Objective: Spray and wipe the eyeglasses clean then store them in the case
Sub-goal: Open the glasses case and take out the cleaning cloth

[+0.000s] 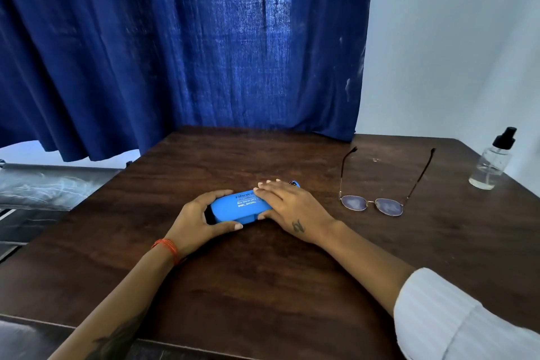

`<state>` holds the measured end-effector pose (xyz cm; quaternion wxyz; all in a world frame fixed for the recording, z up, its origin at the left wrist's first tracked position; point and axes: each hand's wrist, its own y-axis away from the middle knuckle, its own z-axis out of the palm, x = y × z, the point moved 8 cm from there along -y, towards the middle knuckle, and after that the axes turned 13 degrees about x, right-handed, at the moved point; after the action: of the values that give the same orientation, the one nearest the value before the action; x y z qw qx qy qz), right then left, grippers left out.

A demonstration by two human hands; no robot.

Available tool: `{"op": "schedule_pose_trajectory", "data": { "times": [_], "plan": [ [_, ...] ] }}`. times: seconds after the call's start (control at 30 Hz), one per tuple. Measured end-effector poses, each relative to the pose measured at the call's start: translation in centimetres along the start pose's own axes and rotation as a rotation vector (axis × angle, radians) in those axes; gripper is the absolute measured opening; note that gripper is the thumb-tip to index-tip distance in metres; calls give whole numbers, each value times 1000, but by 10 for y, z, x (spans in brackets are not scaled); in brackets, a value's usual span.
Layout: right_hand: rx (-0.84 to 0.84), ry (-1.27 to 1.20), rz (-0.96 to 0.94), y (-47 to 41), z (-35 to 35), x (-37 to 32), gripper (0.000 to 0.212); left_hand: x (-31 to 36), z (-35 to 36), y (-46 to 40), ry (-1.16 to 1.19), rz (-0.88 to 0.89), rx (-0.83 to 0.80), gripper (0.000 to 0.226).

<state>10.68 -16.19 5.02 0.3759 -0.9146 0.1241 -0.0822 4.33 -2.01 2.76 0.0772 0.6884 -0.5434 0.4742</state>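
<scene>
Both hands on the blue case, glasses and spray waiting at the right.

In the head view we see the eyeglasses (377,199) open at centre right of the wooden table (263,286), the spray bottle (492,161) at the far right edge, and a blue curtain (175,38) behind. The case (239,207) at frame centre shows white print; we can read "BHEL, BHOPAL". Our left hand (198,219) grips its left end with curled fingers; our right hand (289,204) rests on it, fingers straight and together.
</scene>
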Motion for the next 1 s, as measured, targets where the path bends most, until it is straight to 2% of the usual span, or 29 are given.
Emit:
{"op": "schedule_pose_trajectory", "data": {
  "times": [0.2,0.33,0.53,0.63,0.67,0.7,0.77,0.8,0.83,0.9,1.0],
  "plan": [
    [-113,2,-44,-1,0,3,46,2,3,-1,10,9,-22,71],
    [-107,-16,-27,-17,-15,11,39,9,5,1,37,50,-50,84],
    [-280,-184,260,-40,-8,36,35,2,10,0,83,-13,-97,116],
    [-347,-312,404,-41,-6,46,38,-2,11,0,69,-26,-89,123],
    [-278,-309,411,-41,-11,46,40,-2,11,0,58,-25,-81,123],
    [-125,-266,377,-41,-22,44,40,-3,10,-1,51,-25,-75,124],
    [289,-169,250,-32,-52,28,26,-3,10,-2,46,-29,-73,125],
    [413,-146,169,-24,-61,16,17,-3,10,-3,43,-29,-72,126],
    [437,-135,82,-18,-60,4,11,-3,11,-3,41,-30,-72,126],
    [321,-110,-39,-13,-45,-11,13,-3,11,-2,31,-24,-74,127],
    [-33,-73,-7,-15,-13,-9,19,-2,12,-1,16,-10,-64,127]
  ]
}}
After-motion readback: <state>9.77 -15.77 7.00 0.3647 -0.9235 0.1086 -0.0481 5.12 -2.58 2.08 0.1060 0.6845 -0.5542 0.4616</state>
